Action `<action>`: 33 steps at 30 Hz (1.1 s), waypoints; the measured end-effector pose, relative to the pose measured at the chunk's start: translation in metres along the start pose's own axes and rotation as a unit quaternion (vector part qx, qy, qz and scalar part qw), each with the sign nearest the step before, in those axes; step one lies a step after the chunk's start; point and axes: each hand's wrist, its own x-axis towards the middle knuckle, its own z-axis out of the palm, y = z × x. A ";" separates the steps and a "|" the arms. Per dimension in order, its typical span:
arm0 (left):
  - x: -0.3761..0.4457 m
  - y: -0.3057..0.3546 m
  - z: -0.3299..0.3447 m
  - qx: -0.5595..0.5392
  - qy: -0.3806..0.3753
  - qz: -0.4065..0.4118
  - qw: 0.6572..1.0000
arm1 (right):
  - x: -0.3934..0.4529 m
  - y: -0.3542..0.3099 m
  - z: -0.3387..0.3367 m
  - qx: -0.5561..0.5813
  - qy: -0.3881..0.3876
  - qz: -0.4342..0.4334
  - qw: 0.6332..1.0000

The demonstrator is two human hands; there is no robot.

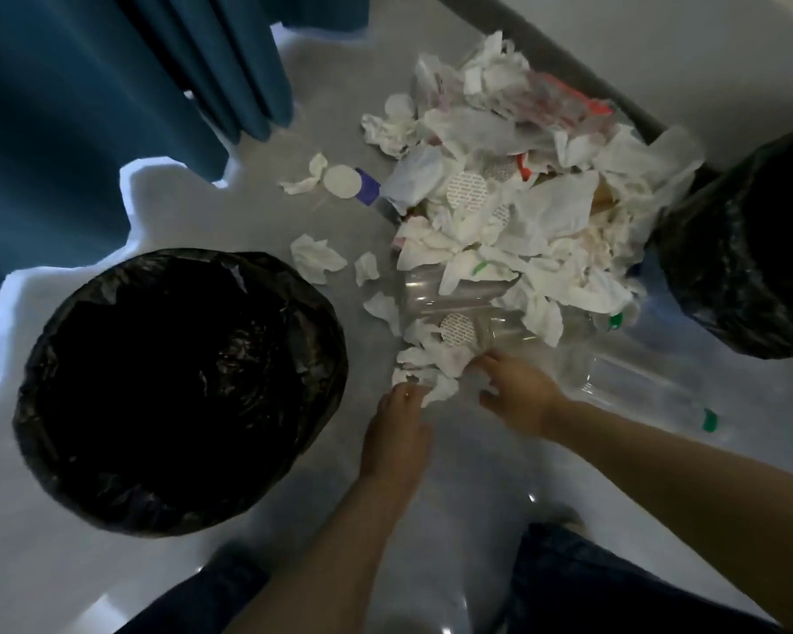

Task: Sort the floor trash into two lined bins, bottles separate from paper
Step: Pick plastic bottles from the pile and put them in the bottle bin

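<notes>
A smooth, pale grey floor [230, 450] with a faint sheen fills the frame, bounded along the upper right by a dark skirting strip [568, 61] below a light wall, while heavy teal curtains [88, 107] hang in soft vertical folds across the upper left. At centre left stands a round bin lined with a crinkled, glossy black plastic bag [179, 391], its mouth dark; a second black-lined bin [751, 249] sits at the right edge. Between them, from the centre to the upper right, spreads a loose heap of crumpled white paper tissues [523, 212], mixed with flat round white seals and scraps of red and purple packaging. Clear ribbed plastic bottles [637, 377] with green caps lie on their sides along the heap's lower edge. At lower centre, the left hand [399, 432] reaches flat toward the paper, fingers extended and touching a white scrap [440, 388]. Just right of it, the right hand [518, 391] curls its fingers around crumpled tissue at the heap's near edge. Dark trouser knees show at the bottom.
</notes>
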 end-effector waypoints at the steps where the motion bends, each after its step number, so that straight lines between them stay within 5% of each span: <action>1: 0.010 -0.007 0.015 0.005 0.020 -0.012 1.000 | 0.013 0.006 -0.001 -0.057 0.001 -0.037 0.998; 8: 0.052 -0.051 0.088 0.042 0.140 -0.023 0.989 | 0.080 0.027 -0.001 -0.161 0.028 -0.141 0.976; 13: 0.068 -0.080 0.106 -0.073 0.197 0.121 0.970 | 0.092 0.011 -0.007 -0.184 0.054 -0.159 0.969; 21: 0.050 -0.072 0.079 -0.211 0.167 -0.013 0.963 | 0.086 -0.006 -0.008 -0.259 0.017 -0.147 0.954; 27: 0.046 -0.076 0.067 -0.137 0.216 0.067 0.964 | 0.073 0.002 0.022 -0.285 -0.008 -0.151 0.946; 33: 0.064 -0.089 0.072 -0.145 0.244 0.018 0.959 | 0.075 0.014 0.068 -0.199 0.050 -0.132 0.970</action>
